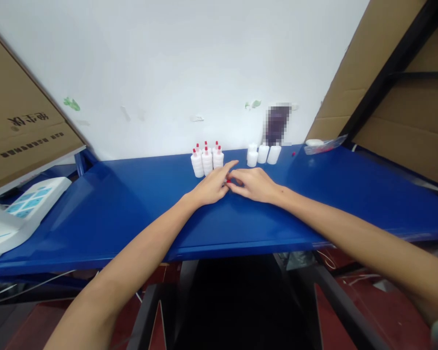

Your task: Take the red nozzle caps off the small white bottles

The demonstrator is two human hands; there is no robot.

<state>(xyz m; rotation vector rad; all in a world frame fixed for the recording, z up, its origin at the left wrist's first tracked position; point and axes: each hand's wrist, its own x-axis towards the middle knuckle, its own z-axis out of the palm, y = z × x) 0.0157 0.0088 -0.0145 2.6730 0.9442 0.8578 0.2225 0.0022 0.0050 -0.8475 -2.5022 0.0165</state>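
Note:
My left hand (214,185) and my right hand (256,184) meet over the middle of the table. Between them shows a small red cap (228,181), pinched by the thumb and fingers of my right hand. A bit of white nozzle (225,182) sticks out beside it, at the fingers of my left hand, whose index finger points outward. Most of this piece is hidden by my hands. Just behind my left hand stand several white squeeze bottles (207,163) with red-tipped nozzles. Past my right hand are several white bottles (262,154) without visible red tips.
The blue table (131,194) runs along a white wall (204,63). A loose red cap (293,154) and a clear plastic bag (324,146) lie at the back right. At left sits a white device (29,209) below a cardboard box (25,116); more cardboard (405,126) stands at right.

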